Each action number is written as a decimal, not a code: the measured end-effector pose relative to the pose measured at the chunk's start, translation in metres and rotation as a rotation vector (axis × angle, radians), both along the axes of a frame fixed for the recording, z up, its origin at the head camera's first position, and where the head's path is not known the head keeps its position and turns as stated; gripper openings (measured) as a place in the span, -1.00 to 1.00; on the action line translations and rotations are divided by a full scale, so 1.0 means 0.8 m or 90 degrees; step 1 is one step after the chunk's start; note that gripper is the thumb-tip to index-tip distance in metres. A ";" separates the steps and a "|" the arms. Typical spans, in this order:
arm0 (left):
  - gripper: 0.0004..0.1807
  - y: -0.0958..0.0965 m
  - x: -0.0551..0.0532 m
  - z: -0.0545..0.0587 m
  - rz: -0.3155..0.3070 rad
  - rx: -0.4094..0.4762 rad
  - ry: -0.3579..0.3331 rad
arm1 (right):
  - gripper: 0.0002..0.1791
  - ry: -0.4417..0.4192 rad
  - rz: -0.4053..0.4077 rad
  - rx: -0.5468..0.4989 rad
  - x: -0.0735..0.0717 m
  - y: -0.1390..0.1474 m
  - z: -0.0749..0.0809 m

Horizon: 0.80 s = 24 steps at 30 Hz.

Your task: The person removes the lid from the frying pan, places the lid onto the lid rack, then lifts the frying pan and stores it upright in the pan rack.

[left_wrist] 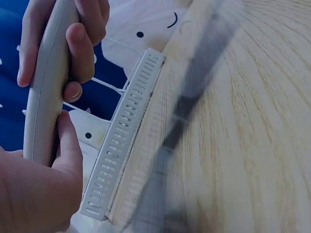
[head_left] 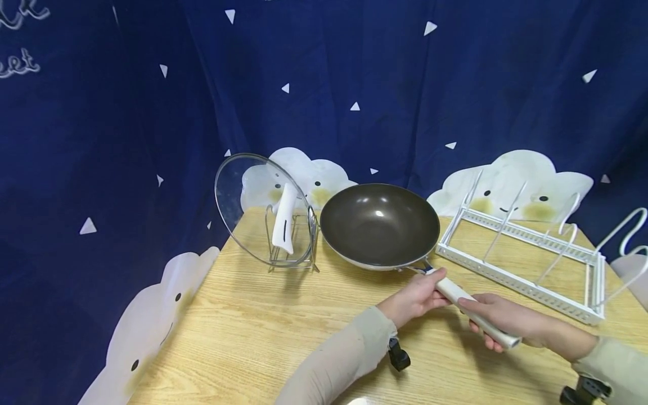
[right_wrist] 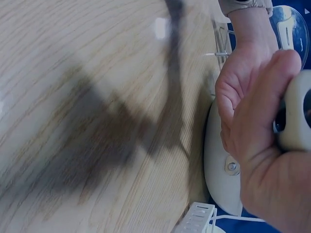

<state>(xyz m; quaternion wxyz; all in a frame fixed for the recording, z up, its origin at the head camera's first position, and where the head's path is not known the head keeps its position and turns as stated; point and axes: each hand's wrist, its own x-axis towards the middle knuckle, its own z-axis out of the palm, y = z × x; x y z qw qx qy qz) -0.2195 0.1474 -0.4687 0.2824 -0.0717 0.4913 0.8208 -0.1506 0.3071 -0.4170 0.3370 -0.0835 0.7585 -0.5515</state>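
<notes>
The left hand [head_left: 419,296] holds the pan's [head_left: 379,226] pale handle [head_left: 453,290] close to the round part, the right hand [head_left: 503,316] holds its far end, and the bench [head_left: 243,337] is under the pan, with a glass lid [head_left: 284,219] left of it and a white rack [head_left: 511,286] right of it.

The pan [head_left: 377,225] is dark brown inside, its handle [head_left: 450,289] off-white; the big rack [head_left: 516,282] white; the tabletop [head_left: 228,332] pale, wood-grained; the curtain [head_left: 314,129] navy with white triangles [head_left: 355,107].
</notes>
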 end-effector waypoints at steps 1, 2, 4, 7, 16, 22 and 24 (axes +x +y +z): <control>-0.59 -0.001 0.000 0.000 -0.005 -0.001 0.003 | -0.52 0.002 -0.001 -0.001 0.000 -0.001 0.000; -0.60 -0.002 -0.001 0.001 -0.008 0.000 0.003 | -0.51 0.002 -0.002 0.000 0.001 -0.003 0.001; -0.61 -0.004 -0.001 0.001 -0.013 -0.001 0.005 | -0.49 0.002 -0.002 0.000 0.001 -0.004 0.001; -0.62 -0.007 -0.001 0.002 -0.017 -0.004 0.003 | -0.48 -0.003 -0.001 -0.001 0.003 -0.005 0.000; -0.68 -0.011 0.000 0.002 -0.030 -0.006 0.007 | -0.46 -0.015 0.006 -0.015 0.010 -0.008 -0.001; -0.70 -0.015 0.001 0.000 -0.038 0.015 0.009 | -0.43 -0.013 -0.004 -0.014 0.014 -0.015 -0.002; -0.71 -0.016 0.001 -0.001 -0.043 0.028 0.007 | -0.44 -0.010 -0.009 -0.016 0.014 -0.018 -0.002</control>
